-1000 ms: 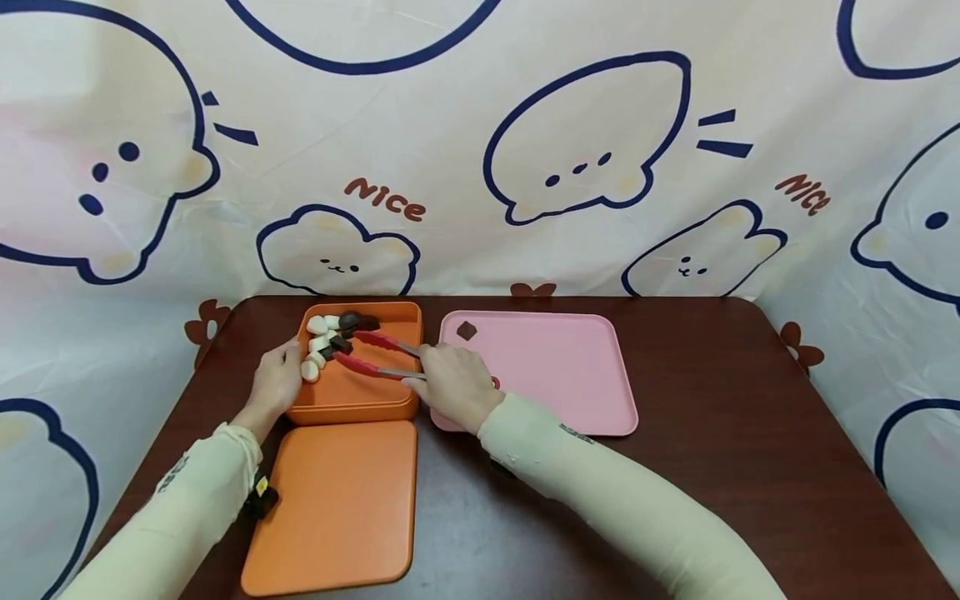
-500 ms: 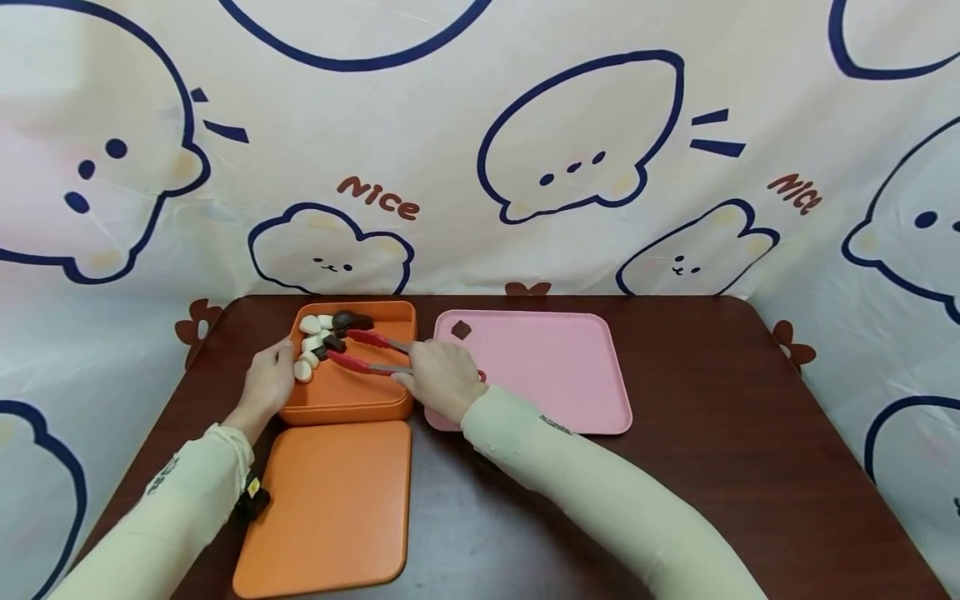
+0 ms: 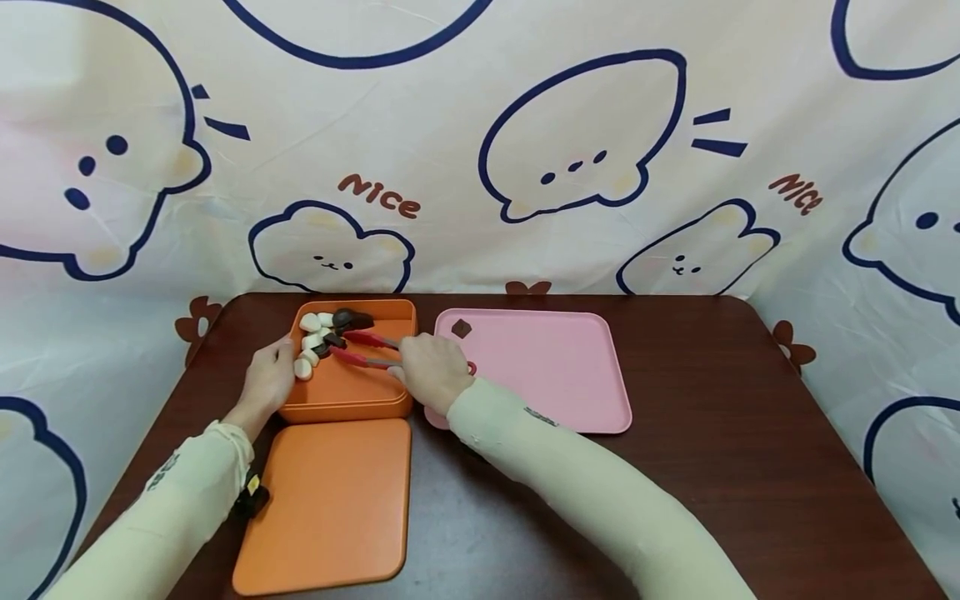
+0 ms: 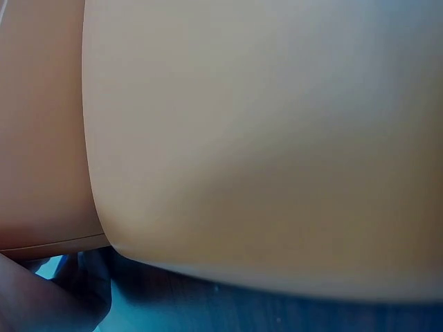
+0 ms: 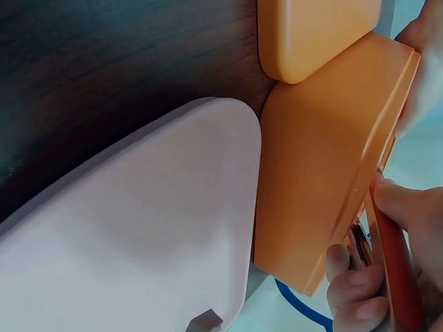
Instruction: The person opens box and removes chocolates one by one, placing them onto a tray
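Note:
My left hand (image 3: 268,382) holds the left wall of an open orange box (image 3: 375,392), thumb at the rim. My right hand (image 3: 435,367) grips tongs (image 3: 360,359) with red tips and metal arms, reaching into the box from its right side. Their tips stand on either side of a dark brown chocolate-like piece (image 3: 334,340); whether they touch it is too small to tell. Around it lie several white round pieces (image 3: 303,369) and more dark pieces (image 3: 352,318). In the right wrist view, fingers and thumb wrap the red tong handle (image 5: 401,283).
A pink tray (image 3: 555,367) lies right of the box, with one dark brown square piece (image 3: 461,328) near its back left corner. An orange lid (image 3: 326,508) lies flat in front of the box. Everything sits on a dark brown table (image 3: 720,433) before a patterned cloth.
My right hand has moved slightly left, further over the box. The tong tips have come closer together around the dark piece. My left hand keeps its place on the box.

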Tool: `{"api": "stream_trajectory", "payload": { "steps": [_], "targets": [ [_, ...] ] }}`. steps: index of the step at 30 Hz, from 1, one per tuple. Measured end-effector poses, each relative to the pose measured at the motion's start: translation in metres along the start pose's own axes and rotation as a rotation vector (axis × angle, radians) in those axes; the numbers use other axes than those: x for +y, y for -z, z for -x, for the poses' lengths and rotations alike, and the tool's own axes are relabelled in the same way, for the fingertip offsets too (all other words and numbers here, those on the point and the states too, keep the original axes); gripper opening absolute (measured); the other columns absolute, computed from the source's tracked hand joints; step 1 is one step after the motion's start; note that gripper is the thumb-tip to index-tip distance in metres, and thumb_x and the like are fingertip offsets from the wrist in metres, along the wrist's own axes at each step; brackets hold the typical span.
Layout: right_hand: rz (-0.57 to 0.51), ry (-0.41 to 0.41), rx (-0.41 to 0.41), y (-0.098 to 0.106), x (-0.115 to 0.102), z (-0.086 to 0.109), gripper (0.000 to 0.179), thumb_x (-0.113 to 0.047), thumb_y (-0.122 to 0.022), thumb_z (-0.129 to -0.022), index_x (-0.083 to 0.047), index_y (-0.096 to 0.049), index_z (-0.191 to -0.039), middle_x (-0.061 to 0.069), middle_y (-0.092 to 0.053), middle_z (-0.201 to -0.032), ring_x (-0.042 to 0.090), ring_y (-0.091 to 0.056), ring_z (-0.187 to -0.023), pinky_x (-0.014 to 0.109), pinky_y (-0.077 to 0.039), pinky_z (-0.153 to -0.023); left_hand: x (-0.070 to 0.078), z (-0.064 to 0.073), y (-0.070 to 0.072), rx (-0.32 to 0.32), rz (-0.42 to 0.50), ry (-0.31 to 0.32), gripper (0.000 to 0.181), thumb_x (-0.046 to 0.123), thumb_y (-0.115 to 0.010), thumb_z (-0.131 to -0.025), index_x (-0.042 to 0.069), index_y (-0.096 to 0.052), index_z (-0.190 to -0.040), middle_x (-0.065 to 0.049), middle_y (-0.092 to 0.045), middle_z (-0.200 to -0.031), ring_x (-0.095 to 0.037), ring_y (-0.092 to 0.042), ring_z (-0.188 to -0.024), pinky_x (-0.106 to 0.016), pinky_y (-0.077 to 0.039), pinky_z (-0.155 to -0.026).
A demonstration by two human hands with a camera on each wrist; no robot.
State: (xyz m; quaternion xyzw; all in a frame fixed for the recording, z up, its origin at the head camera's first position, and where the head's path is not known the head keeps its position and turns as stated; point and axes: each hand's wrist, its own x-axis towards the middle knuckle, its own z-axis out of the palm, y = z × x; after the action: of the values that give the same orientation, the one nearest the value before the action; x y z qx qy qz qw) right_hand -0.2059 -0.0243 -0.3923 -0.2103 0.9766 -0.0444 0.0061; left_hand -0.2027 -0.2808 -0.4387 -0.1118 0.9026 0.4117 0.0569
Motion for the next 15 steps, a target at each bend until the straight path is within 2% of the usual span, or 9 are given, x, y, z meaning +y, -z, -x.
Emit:
{"api": "stream_trajectory", "payload": {
  "steps": [8, 15],
  "targets": [
    [0.043, 0.008, 0.01, -0.0013, -0.0033, -0.0021, 0.031, -0.049, -0.063, -0.097, -0.02, -0.074, -0.095, -0.004, -0.069, -0.079, 0.011, -0.058, -0.062, 0.028, -0.052, -0.053, -0.0003, 0.0006, 0.0024, -0.004, 0.0, -0.016, 0.067, 0.044, -0.007, -0.109, 0.004, -0.018, -0.161, -0.026, -0.018, -0.166, -0.05, -0.017, -0.152, -0.067, -0.022, -0.12],
    [0.033, 0.003, 0.004, -0.0043, -0.0016, -0.0026, 0.031, -0.049, -0.063, -0.097, -0.02, -0.074, -0.093, -0.005, -0.065, -0.072, 0.011, -0.056, -0.058, 0.023, -0.045, -0.047, -0.0018, -0.0003, 0.0023, -0.008, -0.003, -0.012, 0.065, 0.043, -0.007, -0.11, 0.005, -0.018, -0.161, -0.026, -0.019, -0.165, -0.05, -0.018, -0.151, -0.066, -0.023, -0.12]
  ]
}}
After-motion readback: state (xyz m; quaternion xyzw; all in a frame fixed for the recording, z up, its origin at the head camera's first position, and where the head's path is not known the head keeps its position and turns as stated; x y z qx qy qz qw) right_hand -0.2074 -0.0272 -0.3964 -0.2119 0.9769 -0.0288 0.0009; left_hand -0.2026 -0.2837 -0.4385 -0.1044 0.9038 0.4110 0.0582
